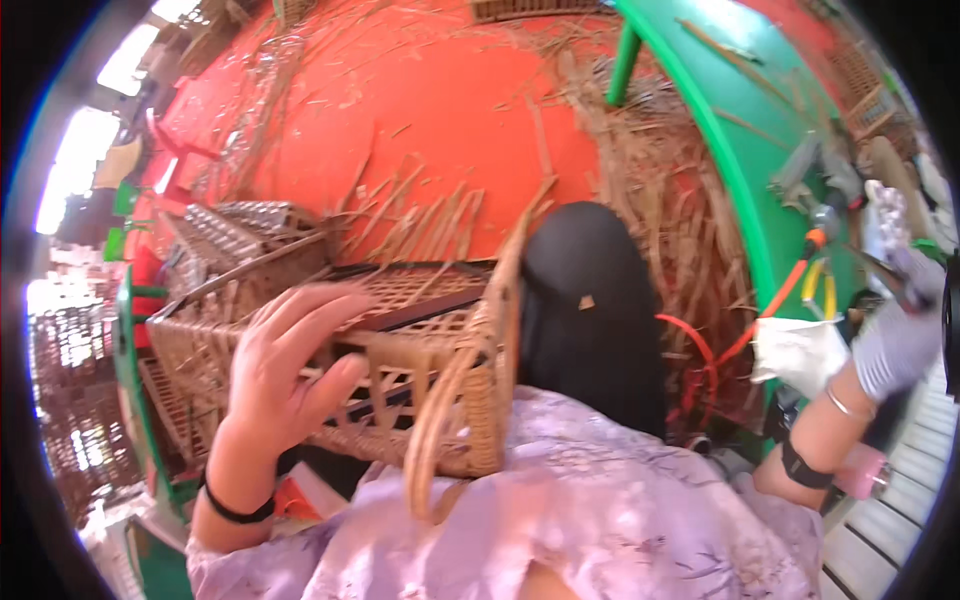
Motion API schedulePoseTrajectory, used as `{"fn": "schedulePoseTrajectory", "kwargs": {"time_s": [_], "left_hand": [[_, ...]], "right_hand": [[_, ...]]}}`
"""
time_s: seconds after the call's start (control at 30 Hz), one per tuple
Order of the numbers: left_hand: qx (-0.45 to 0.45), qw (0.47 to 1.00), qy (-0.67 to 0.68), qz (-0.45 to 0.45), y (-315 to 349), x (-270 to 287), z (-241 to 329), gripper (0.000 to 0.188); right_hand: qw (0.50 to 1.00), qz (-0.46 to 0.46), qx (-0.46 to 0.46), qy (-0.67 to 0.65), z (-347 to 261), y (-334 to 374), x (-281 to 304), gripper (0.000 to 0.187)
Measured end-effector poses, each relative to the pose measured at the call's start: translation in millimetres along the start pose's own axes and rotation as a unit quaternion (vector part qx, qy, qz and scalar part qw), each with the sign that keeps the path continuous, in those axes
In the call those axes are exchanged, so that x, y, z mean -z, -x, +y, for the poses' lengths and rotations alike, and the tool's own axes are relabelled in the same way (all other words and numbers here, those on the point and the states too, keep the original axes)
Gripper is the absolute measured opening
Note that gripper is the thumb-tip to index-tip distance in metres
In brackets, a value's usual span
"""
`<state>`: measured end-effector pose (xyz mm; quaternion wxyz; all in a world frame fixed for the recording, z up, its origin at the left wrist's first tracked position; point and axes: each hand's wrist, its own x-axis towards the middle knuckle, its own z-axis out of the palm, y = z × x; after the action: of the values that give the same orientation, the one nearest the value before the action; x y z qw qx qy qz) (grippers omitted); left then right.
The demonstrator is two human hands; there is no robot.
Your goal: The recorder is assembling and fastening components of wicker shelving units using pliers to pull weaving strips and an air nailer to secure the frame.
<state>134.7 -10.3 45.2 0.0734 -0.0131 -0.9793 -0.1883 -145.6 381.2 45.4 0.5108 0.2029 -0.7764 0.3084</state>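
Note:
A woven rattan basket (487,420) rests on my lap, with an open lattice and a looped cane handle. My bare left hand (295,355) lies over its left part, fingers stretched out and thumb apart. A dark flat strip (425,311) runs across the lattice near my fingertips. At the far right, my right hand (893,340) wears a whitish glove and is closed around a dark metal hand tool (893,278). That tool's kind is unclear this close to the picture's rim. Beneath it are orange-and-yellow-handled tools (818,258) and a white cloth or paper piece (798,350).
A green table (735,150) with grey gloves (815,175) on it curves along the right. Cane scraps (440,220) litter the red floor (450,110). More woven baskets (250,240) stand left, beyond my left hand. My dark-clothed knee (590,290) rises beside the basket handle.

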Motion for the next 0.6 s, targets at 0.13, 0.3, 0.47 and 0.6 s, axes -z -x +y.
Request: {"fn": "schedulePoseTrajectory", "kwargs": {"time_s": [0.13,0.3,0.47,0.6], "left_hand": [[0.062,0.994,-0.092,-0.02,28,-7,-12,0.065],[0.076,0.995,-0.061,-0.019,31,-4,-20,0.057],[0.062,0.998,-0.013,-0.015,14,-3,-19,0.042],[0.147,0.978,0.03,-0.143,-11,11,10,0.052]], "right_hand": [[0.989,-0.118,-0.046,-0.075,83,7,-30,0.008],[0.946,-0.295,0.067,0.119,130,30,-71,0.027],[0.887,-0.398,0.05,0.228,161,30,-51,0.037],[0.95,-0.286,0.074,0.101,101,23,-61,0.043]]}}
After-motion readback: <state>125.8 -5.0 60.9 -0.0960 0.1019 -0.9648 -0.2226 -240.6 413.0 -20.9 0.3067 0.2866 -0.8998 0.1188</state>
